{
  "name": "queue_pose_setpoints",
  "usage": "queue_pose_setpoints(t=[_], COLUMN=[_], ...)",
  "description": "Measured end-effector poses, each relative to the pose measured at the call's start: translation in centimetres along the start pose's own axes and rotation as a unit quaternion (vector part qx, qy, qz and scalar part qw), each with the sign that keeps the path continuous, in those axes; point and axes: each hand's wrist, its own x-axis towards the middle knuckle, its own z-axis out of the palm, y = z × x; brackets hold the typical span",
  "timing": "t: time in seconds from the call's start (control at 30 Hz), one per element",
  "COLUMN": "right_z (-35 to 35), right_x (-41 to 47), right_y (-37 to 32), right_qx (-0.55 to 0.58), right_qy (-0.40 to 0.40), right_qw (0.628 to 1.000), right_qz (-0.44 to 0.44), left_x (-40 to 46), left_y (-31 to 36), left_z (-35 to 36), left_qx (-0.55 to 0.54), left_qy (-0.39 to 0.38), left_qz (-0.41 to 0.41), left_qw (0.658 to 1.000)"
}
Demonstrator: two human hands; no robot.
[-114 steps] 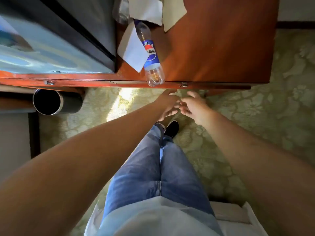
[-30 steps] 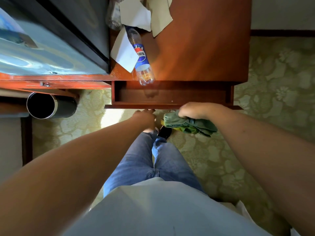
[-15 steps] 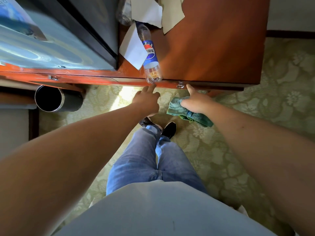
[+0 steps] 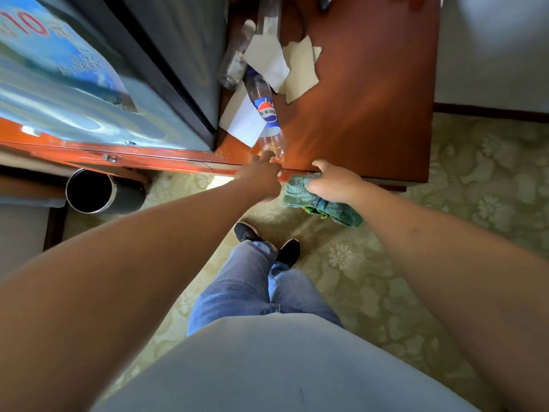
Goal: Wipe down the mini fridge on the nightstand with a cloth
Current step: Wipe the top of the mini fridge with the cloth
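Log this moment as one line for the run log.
left hand: at nightstand edge, by lying bottle | right hand: holding green cloth | mini fridge: wiping not started

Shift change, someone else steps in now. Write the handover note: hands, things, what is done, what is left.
Left hand: empty, fingertips at the lying cola bottle by the nightstand front edge.
Right hand: gripping the green cloth, which hangs below that edge.
Mini fridge: on the nightstand's left part; bottles and paper scraps lie beside it.
Done: cloth in hand.
Left: all the wiping; the cloth is not on the fridge yet.
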Motion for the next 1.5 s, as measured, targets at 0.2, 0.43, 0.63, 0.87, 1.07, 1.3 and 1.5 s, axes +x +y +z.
queue_pose_setpoints(t=[0.2,0.43,0.63,0.87,1.07,1.3,1.5], right_z=[-5.0,-11.0,-17.0,-23.2,-25.4,-25.3,-24.5], right_x=[-1.9,-7.0,-12.3,-19.5,-24.0,-26.5,-26.4], right_y=[-3.5,-8.2,-12.9,-18.0,-22.8,-27.8,-30.5], right_qx=[-0.027,-0.038,-0.076,-0.098,-0.106,-0.097,-0.125], right_qy=[0.074,0.132,0.226,0.305,0.345,0.336,0.334], right_qw=[0.997,0.988,0.961,0.929,0.896,0.875,0.854], right_qz=[-0.019,-0.077,-0.141,-0.186,-0.258,-0.334,-0.379], left_x=[-1.9,-4.5,-8.3,-14.1,-18.7,-24.0,-27.1], left_y=[0.1,-0.4,0.4,1.0,-0.3,-3.7,-7.3], left_z=[-6.2,-15.1,-23.9,-33.9,-38.8,-41.2,-42.2], left_qx=[-0.006,-0.021,-0.035,-0.004,-0.047,-0.06,-0.063], left_qy=[0.055,0.122,0.212,0.281,0.347,0.364,0.321], left_qz=[-0.009,0.018,0.028,0.05,0.045,0.042,0.045], left_qw=[0.998,0.992,0.976,0.959,0.936,0.928,0.944])
